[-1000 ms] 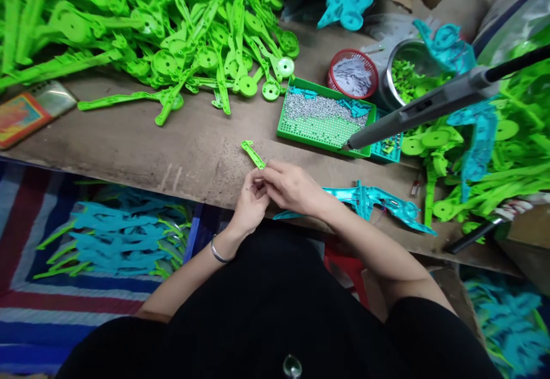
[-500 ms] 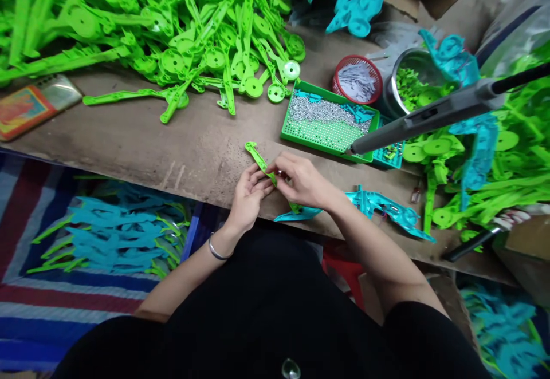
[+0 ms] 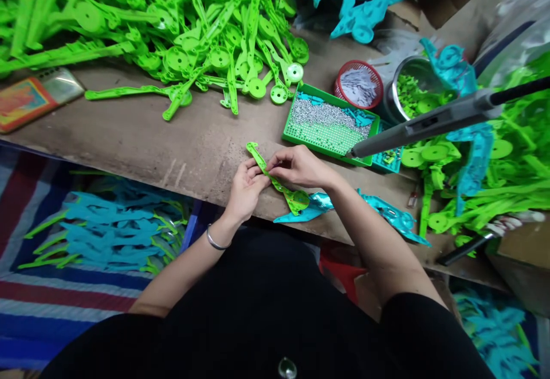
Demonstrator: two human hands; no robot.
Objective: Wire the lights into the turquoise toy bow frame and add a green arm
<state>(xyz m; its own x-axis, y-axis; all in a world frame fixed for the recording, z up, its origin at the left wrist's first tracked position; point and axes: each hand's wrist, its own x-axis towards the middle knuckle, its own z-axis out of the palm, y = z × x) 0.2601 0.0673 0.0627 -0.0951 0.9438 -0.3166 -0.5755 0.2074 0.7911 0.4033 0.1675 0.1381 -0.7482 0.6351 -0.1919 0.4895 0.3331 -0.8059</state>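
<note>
A long green plastic part (image 3: 278, 186) with a rounded end lies slantwise between my hands, near the table's front edge. My left hand (image 3: 246, 190) is closed around its shaft from the left, thumb on top. Over the middle of the shaft, my right hand (image 3: 297, 167) pinches with thumb and forefinger; whatever small thing may be between those fingertips is too small to make out. Beneath the rounded end and my right forearm lies a blue plastic part (image 3: 387, 212), partly hidden by them.
A green tray (image 3: 329, 130) of small metal screws stands ahead, beside a red basket (image 3: 358, 84) and a metal bowl (image 3: 397, 90). A grey electric screwdriver (image 3: 423, 124) hangs over the tray. Green parts (image 3: 176, 58) are heaped at the back left. A phone (image 3: 34, 101) lies far left.
My right hand has shifted slightly up along the green part, uncovering its lower shaft and rounded end. My left hand keeps its hold. The view has tilted a little.
</note>
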